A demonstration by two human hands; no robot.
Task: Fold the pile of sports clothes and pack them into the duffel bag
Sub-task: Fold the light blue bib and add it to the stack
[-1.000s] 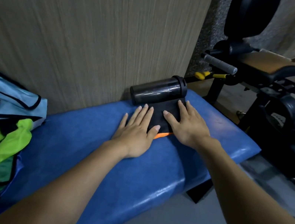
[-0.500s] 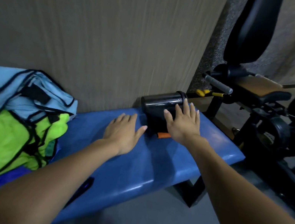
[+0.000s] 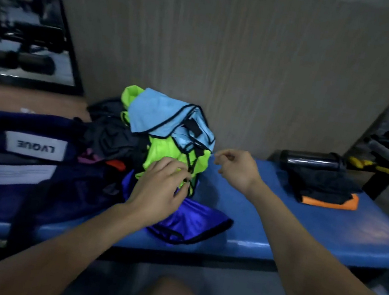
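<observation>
Barely started imo: one folded stack (image 3: 324, 188) far right on the bench (image 3: 328, 234), pile (image 3: 164, 137) left-center beside the empty-looking bag (image 3: 17, 169). Left hand (image 3: 158, 190) pinches the green bib (image 3: 174, 154), right hand (image 3: 236, 169) loose, holding nothing.

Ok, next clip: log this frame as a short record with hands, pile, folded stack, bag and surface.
left hand: fingers curled on the neon green bib in the pile
right hand: loosely curled above the bench, holding nothing
pile top: light blue bib
folded stack: black on orange, right end, beside black bottle
duffel bag: dark, left of pile
surface: blue bench
</observation>
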